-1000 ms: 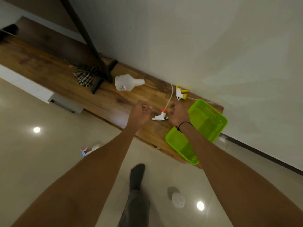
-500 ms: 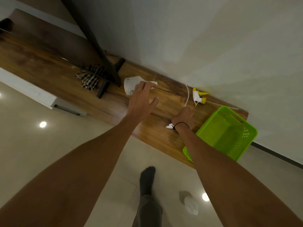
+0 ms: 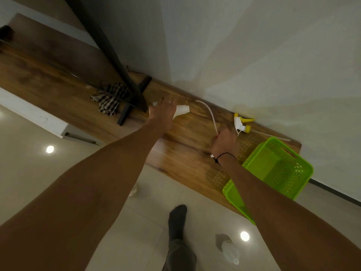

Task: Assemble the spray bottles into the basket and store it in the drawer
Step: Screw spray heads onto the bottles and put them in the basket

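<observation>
From the head camera, much of the white spray bottle (image 3: pixel 180 110) is hidden under the left hand (image 3: pixel 163 112), which lies over its body; only the open neck pokes out to the right, and whether the fingers have closed round it cannot be told. The right hand (image 3: pixel 224 142) is closed around a spray head with a thin white dip tube (image 3: pixel 210 114) curving up and away toward the wall; the head itself is almost wholly covered (only a trace of red shows at the thumb). A black band circles that wrist.

The green basket (image 3: pixel 281 171) sits at the right end of the wooden shelf (image 3: pixel 185 153), overhanging its front edge, partly behind the right forearm; what can be seen of its inside holds nothing.

A yellow-and-white spray head (image 3: pixel 242 124) lies by the wall, just beyond the right hand. A checked cloth (image 3: pixel 110 98) sits left of the bottle, near a dark stand (image 3: pixel 125 85). On the floor below, another clear bottle (image 3: pixel 230 251) is dim and blurred.
</observation>
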Demonstrator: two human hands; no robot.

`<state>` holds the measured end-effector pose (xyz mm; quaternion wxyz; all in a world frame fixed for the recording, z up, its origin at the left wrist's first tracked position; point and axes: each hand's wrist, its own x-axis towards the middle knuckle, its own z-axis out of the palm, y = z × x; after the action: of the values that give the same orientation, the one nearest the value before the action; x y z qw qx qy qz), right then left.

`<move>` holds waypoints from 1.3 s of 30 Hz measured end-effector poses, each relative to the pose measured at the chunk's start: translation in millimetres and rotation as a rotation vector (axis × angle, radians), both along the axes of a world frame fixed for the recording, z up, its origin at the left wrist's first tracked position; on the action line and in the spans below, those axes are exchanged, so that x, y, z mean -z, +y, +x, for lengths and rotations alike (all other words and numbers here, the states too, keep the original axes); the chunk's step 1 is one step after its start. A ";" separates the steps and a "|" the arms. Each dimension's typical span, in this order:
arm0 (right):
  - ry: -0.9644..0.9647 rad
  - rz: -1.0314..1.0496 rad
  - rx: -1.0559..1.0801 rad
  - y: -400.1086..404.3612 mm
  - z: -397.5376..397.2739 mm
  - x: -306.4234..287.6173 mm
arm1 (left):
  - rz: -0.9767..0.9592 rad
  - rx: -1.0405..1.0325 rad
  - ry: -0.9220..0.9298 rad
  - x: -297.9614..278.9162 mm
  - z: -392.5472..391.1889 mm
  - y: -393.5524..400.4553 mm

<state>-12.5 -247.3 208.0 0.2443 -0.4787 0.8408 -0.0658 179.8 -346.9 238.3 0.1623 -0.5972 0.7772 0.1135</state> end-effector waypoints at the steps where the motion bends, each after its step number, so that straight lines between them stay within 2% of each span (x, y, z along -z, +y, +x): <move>1: 0.012 -0.019 -0.027 -1.2 -2.7 -3.3 | 0.007 -0.009 -0.006 1.6 -1.2 -2.9; 5: 0.122 -0.103 -0.157 -3.8 -14.3 -26.6 | 0.029 0.006 -0.057 11.7 -1.7 -5.7; 10: 0.147 -0.191 -0.222 -2.6 -39.5 -49.7 | -0.040 0.017 0.041 16.8 -1.4 3.6; 14: 0.071 -0.268 -0.173 0.4 -61.3 -59.4 | -0.047 0.018 0.118 10.2 3.5 9.1; 22: -0.003 -0.236 -0.218 5.3 -69.3 -67.1 | -0.052 0.053 0.218 -5.2 -10.1 14.7; 27: -0.083 -0.159 -0.353 4.2 -70.3 -68.2 | -0.059 0.211 0.204 -14.2 -17.6 21.3; 32: -0.243 -0.129 -0.367 -5.3 -72.6 -72.9 | -0.046 0.319 0.227 -23.3 -23.6 27.3; 39: -0.252 -0.169 -0.391 -12.8 -68.5 -77.8 | -0.042 0.415 0.264 -31.2 -38.7 31.3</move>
<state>-80.9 -260.0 285.8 0.3145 -0.6391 0.6864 -0.1466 141.1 -315.7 269.6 0.0665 -0.4079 0.9000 0.1386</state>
